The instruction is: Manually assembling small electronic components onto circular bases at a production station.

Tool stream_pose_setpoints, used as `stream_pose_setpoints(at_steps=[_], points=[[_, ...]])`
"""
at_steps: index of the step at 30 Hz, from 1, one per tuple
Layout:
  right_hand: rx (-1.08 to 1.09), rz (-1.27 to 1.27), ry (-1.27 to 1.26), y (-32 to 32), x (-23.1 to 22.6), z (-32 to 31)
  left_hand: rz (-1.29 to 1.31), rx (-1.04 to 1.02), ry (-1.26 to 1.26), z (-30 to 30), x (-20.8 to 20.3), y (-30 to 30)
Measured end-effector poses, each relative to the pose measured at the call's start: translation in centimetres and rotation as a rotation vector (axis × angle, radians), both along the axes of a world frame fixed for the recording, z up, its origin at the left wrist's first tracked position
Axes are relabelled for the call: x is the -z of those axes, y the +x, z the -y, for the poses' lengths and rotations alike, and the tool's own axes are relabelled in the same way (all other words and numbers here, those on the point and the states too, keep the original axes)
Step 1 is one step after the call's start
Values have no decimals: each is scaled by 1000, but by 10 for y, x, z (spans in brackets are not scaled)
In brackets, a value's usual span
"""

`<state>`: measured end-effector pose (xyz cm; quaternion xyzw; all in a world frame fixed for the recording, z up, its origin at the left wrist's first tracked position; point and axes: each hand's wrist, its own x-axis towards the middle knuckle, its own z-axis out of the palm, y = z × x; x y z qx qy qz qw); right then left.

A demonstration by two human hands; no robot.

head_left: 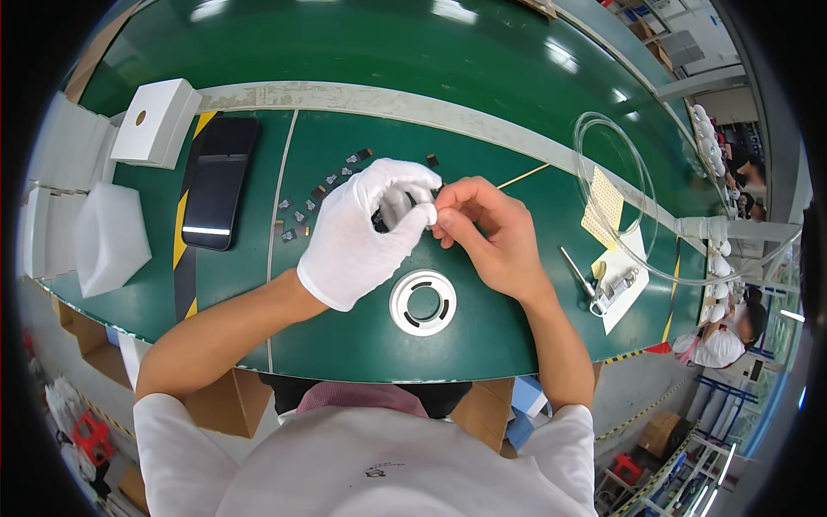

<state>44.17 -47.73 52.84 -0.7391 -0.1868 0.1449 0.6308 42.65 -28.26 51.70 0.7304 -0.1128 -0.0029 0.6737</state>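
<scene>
The green work table (482, 336) carries a white ring-shaped part (422, 302) lying flat near its front edge, directly below the hands and within easy reach. Above the ring, the gloved left hand (366, 231) and bare right hand (487, 233) meet fingertip to fingertip, pinched together on a small dark component (437, 191) raised for alignment. Left of the ring and farther back, spare dark chips (314, 196) lie scattered.

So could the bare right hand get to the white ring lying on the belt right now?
Probably yes. The white ring lies uncovered on the green belt, just below the right hand, with nothing between them. But its fingertips are pinched with the gloved left hand on a small part.
</scene>
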Motion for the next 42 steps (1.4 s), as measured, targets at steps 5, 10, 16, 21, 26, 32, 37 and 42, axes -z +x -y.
stream_pose_setpoints(at_steps=[5,10,16,21,26,32,37,42], points=[[8,-38,21,0,3,2,-29,-4,-20,1,0,-2],[-4,-78,113,1,7,-1,-75,-32,-131,-2,2,-5],[-7,-108,232,5,9,3,-43,-52,-109,3,7,-2],[-65,-357,446,11,1,3,-95,-90,-139,0,1,-3],[-107,-617,719,9,-3,6,-104,-50,-201,0,-1,1],[-213,-720,650,-5,-9,1,52,-140,-222,17,-11,23],[-54,248,-5,-27,-19,-8,103,-132,-170,53,-35,43],[-38,527,-115,-17,-21,5,196,-220,-246,72,-35,54]])
